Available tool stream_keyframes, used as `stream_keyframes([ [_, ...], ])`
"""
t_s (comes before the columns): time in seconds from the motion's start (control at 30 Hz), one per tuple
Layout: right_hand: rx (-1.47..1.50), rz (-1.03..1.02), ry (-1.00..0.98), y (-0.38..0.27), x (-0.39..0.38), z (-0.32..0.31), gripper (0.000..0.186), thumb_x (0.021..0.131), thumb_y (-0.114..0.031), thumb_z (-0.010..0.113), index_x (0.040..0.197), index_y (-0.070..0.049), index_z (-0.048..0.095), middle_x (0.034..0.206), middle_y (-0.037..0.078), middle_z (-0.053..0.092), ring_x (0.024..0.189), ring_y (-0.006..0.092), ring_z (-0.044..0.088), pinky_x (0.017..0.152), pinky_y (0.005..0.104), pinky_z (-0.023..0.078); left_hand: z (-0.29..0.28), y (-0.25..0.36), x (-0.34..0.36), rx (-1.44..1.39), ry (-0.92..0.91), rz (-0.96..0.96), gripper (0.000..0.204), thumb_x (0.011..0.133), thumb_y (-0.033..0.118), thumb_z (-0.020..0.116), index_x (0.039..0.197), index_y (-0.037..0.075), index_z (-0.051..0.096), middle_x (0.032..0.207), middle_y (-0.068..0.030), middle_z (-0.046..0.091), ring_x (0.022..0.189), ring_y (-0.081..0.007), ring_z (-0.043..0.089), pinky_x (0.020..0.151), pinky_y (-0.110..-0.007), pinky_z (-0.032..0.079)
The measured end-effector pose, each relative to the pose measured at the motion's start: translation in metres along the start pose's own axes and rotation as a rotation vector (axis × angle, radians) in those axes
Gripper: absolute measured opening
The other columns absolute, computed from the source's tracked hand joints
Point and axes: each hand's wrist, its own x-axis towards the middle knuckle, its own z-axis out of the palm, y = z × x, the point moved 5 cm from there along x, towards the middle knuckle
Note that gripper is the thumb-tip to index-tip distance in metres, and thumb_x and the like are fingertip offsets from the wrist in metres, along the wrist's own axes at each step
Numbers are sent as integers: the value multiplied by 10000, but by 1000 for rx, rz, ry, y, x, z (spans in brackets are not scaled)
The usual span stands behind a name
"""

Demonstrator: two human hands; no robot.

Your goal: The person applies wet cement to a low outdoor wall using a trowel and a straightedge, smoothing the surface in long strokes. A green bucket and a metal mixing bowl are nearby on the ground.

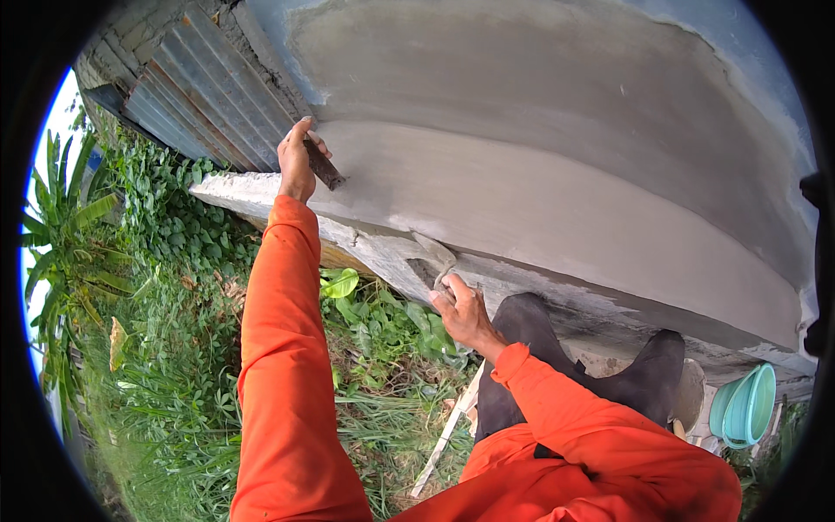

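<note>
My left hand (298, 163) reaches far forward, its fingers closed round a dark, worn wooden strip (324, 167). The strip's lower end rests on or just over the smooth grey cement ledge (522, 191). Closer in, my right hand (468, 315) grips the handle of a trowel (432, 250). Its mortar-smeared blade is at the ledge's front edge, against the rough side face (383, 248). Whether the whole blade touches the cement I cannot tell. Behind the ledge rises the plastered wall (539, 78), darker and patchy, with a bluish border.
Corrugated metal sheets (217, 96) lean by the ledge's far left end. Vines and grass (174, 348) cover the ground at left. A turquoise bucket (744, 406) stands at the right beside my dark-trousered legs (522, 357). A pale wooden stick (448, 435) lies below.
</note>
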Motion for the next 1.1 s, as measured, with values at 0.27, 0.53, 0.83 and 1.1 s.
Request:
stream_keyframes([
  [0.27, -12, -92, 111, 44, -58, -75, 249, 1037, -200, 673, 1112, 25, 601, 745, 64, 623, 592, 95, 565, 556, 305, 462, 0, 0, 1, 8, 19, 6, 247, 1010, 296, 670, 986, 50, 655, 705, -72, 592, 618, -217, 619, 611, -375, 545],
  [0.53, 21, -119, 43, 35, -98, -124, 240, 1059, -207, 647, 1100, 26, 602, 734, 37, 620, 593, 87, 588, 532, 292, 454, 0, -1, 0, 7, 18, 23, 258, 1006, 303, 682, 933, 62, 629, 705, -72, 584, 613, -214, 616, 612, -374, 544],
  [0.83, -169, -287, 166, 30, -53, -96, 231, 992, -188, 681, 1089, 6, 600, 722, 166, 608, 620, 300, 659, 601, 410, 493, 3, 0, 2, -28, -19, 28, 262, 1007, 299, 687, 914, 62, 624, 705, -65, 575, 617, -209, 618, 609, -374, 552],
  [1.1, 43, 36, 50, 30, -124, -138, 235, 1045, -177, 654, 1128, 40, 621, 744, 39, 641, 576, 82, 576, 514, 276, 469, -2, -4, 2, 0, 18, 36, 238, 1007, 289, 682, 968, 55, 654, 713, -63, 582, 616, -202, 609, 612, -366, 549],
])
